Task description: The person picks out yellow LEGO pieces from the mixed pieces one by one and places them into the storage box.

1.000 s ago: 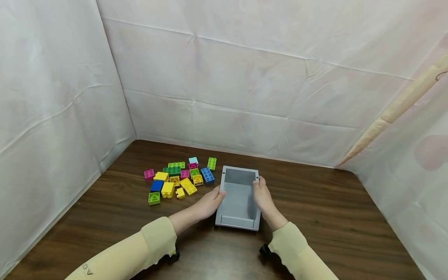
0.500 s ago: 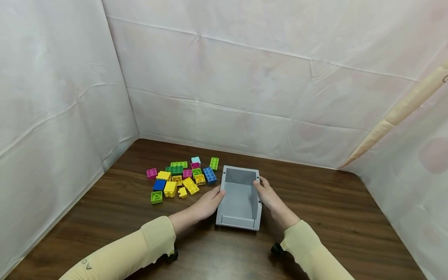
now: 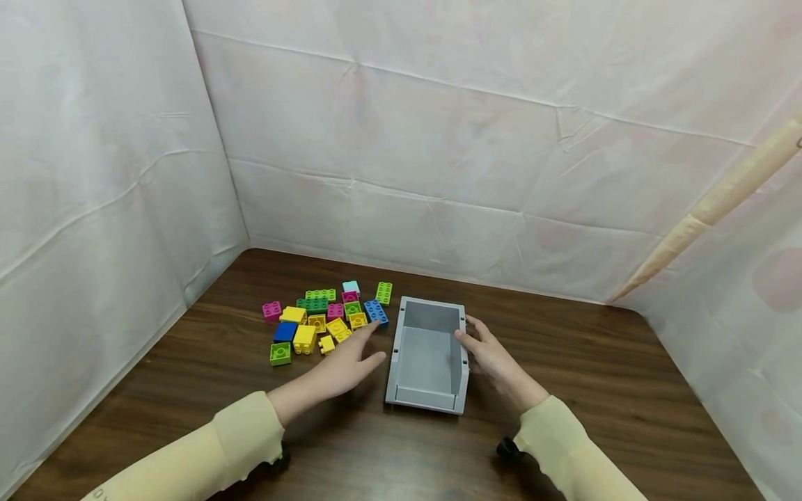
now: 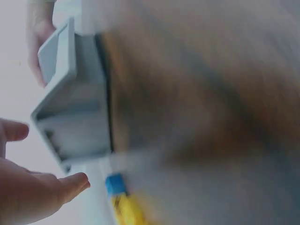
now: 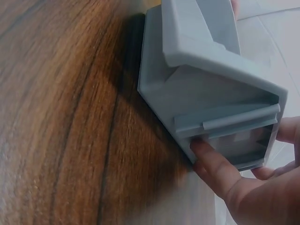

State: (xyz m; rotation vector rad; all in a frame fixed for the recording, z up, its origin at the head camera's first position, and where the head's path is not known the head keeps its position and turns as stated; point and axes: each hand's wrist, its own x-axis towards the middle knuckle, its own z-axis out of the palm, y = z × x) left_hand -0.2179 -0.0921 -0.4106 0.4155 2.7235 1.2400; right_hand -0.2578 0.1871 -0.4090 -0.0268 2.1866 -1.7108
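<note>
At far left, creased pale cloth [image 3: 113, 174], down to the edge of a dark wood-grain table [image 3: 601, 390]; low on that side, a cream left sleeve [image 3: 182, 445] from the bottom edge; then a loose spread of bricks: outermost, a magenta brick [image 3: 271, 311]; near it, a lime brick [image 3: 280, 353], hollow side up; just beside each other, a dark blue brick [image 3: 285, 331] and a chunky yellow brick [image 3: 305, 339]; farther along, a dark green brick [image 3: 312, 305], studs up; toward the back, a pale blue brick [image 3: 351, 287]; at the right end, a blue studded brick [image 3: 376, 312].

Next, the left hand [image 3: 347, 362], fingers stretched, thumb spread away, with hold of nothing; leading fingertip at the near end of the blue studded brick, touching or just above, cannot tell; a visible gap to the bin.

Between both hands, right of the bricks, the grey bin [image 3: 426, 362], upright on the tabletop; at its right wall, the right hand [image 3: 498, 358] in a partly closed grip, thumb over the rim, fingers against the outside; farther right, a cream right sleeve [image 3: 576, 449]; at far right, a slanting cream strip [image 3: 708, 195].
</note>
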